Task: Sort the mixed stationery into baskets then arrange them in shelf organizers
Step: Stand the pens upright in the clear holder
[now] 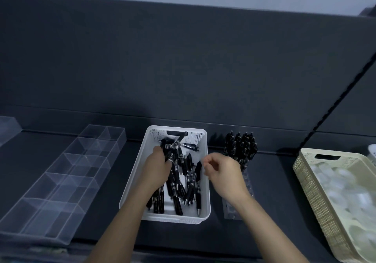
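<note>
On the dark shelf (pixel 270 181), basket (pixel 173 220) of pens (pixel 183 173)

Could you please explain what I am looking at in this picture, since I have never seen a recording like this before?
No machine here: a person wears a camera on the head, so this one picture looks forward and down at their own hands. On the dark shelf sits a white basket of black pens. The left hand grips a bunch of them inside it; the right hand hovers over the basket's right edge, fingers loosely curled, apparently holding nothing. Right of it, upright pens stand in a clear holder. To the left lies a clear divided organizer; at far right a cream basket holds whitish items too blurred to name.
</note>
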`<state>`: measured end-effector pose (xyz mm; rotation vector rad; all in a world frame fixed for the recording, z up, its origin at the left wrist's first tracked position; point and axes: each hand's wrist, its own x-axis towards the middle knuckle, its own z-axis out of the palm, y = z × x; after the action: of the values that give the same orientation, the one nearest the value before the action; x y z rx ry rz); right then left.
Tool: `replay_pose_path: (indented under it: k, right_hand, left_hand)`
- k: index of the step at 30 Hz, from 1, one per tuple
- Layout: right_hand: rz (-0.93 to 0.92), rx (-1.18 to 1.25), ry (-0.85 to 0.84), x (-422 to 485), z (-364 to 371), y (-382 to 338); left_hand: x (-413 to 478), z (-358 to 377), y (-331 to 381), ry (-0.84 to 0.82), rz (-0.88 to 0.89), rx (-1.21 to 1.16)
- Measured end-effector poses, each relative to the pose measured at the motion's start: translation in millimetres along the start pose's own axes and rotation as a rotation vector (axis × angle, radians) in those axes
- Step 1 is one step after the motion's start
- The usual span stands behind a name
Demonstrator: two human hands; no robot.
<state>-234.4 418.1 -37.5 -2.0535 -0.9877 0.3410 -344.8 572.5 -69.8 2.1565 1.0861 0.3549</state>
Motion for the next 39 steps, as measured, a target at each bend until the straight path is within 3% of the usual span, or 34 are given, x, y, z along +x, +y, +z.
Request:
replay_pose_path:
  k: [5,8,13,16,18,24,27,29,33,39]
  right_hand:
    - [-0.365,-0.302,0.061,8.1,5.7,-15.6]
    - [-0.385,-0.277,0.152,11.3,0.0,-22.3]
    - [-0.517,-0.446,0.226,12.6,-15.4,-23.9]
    - [-0.425,-0.494,0.274,12.2,-29.7,-20.5]
    - [-0.325,-0.452,0.321,12.1,-41.0,-13.6]
    - [-0.019,0.077,0.438,3.5,-70.7,19.5]
    - [0.045,0.085,0.471,-8.3,-69.5,39.6]
    - [0.073,0.053,0.473,-12.9,-64.3,51.4]
    - [0.100,0.012,0.450,-11.3,-58.0,66.0]
    - [0.040,-0.125,0.419,-3.3,-59.7,72.1]
  left_hand:
    - [-15.3,-13.3,21.2,-0.135,0.246,-0.053]
    - [-20.5,-18.2,27.3,-0.182,0.299,-0.110]
    - [-24.1,-16.7,35.5,-0.231,0.277,-0.221]
    - [-20.4,-9.5,45.0,-0.108,0.223,-0.157]
    - [-19.0,-3.0,51.3,-0.087,0.135,-0.234]
    - [-19.0,17.4,65.6,-0.257,-0.264,-1.086]
    - [-16.3,25.1,67.1,-0.291,-0.526,-1.428]
    - [-15.4,29.0,67.6,-0.268,-0.613,-1.510]
    - [-16.0,34.9,68.3,-0.230,-0.652,-1.557]
    - [-20.2,35.2,64.6,-0.281,-0.554,-1.562]
